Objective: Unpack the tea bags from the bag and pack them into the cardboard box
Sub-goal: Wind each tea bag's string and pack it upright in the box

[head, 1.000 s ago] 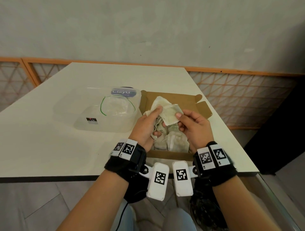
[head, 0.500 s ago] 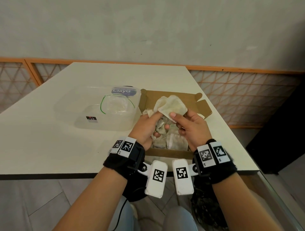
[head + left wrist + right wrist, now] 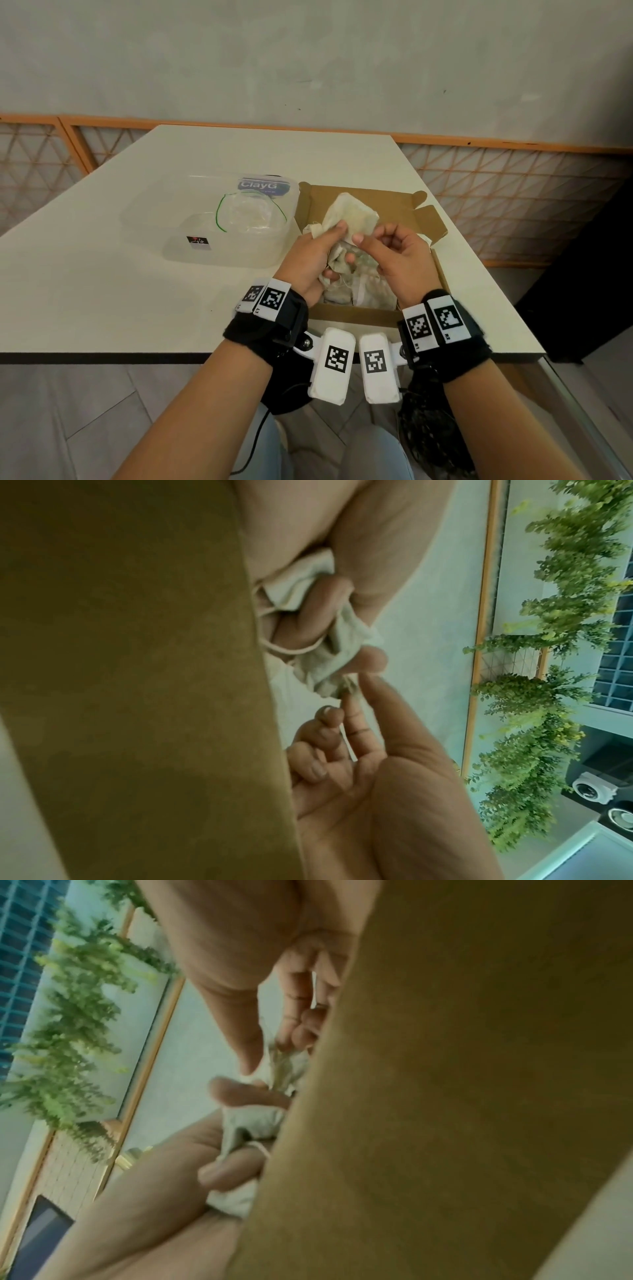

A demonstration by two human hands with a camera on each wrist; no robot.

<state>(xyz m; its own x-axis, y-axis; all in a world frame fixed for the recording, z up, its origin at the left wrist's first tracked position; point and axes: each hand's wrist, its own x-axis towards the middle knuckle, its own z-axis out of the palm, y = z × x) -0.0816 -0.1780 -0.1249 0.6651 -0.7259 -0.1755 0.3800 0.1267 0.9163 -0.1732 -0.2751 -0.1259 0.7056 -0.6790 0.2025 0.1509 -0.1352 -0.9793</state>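
An open brown cardboard box (image 3: 352, 313) lies on the white table, with several pale tea bags (image 3: 373, 291) in it. Above the box my left hand (image 3: 322, 246) grips a crumpled off-white drawstring bag (image 3: 337, 258); its fingers curl round the cloth (image 3: 329, 656). My right hand (image 3: 363, 240) pinches a square yellowish tea bag (image 3: 356, 214) between thumb and fingers at the bag's mouth. In the right wrist view the pinched tea bag (image 3: 282, 1061) shows edge-on, above the cloth bag (image 3: 250, 1121). Box wall hides much of both wrist views.
A clear plastic tub (image 3: 212, 219) with a blue ClayG label stands left of the box, against it, and holds a crumpled clear plastic bag. The table's front edge (image 3: 137, 356) runs just below my wrists. An orange lattice railing (image 3: 513, 205) lines the far side.
The tea bag has come up and further out of the cloth bag over the box. Both hands have shifted slightly up and toward the back of the box.
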